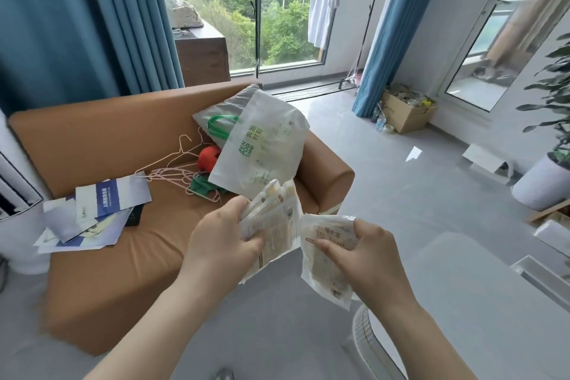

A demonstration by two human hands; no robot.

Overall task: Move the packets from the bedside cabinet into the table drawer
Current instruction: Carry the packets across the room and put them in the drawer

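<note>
Two hands share the load, both held in the air and resting on no surface. My left hand [222,241] grips the larger share, a fanned stack of packets [274,225], with the thumb across the front and the fingers curled behind. My right hand [370,253] pinches a single packet [327,256] just to the right of that stack, thumb on its face and fingers curled round its far edge. Recommended procedure: square the fan into one block, lay the single packet on top, then clamp the whole set firmly. The wrappers look slick, and a loose fan is likely to shed a packet in transit. Neither the bedside cabinet nor the drawer can be identified from here. A pale table top [478,302] lies below and to the right of my right hand, and I cannot tell whether the white channel at its far edge belongs to a drawer. Grey floor [401,163] spreads beyond my right hand. A brown sofa [123,256] sits beyond and to the left of my left hand, with blue curtains [77,25] and a window [277,25] farther off. On the sofa, a white plastic bag [265,145] stands just beyond the stack, leaflets [101,210] lie well left of my left hand, and wire hangers [182,170] lie between the two.
</note>
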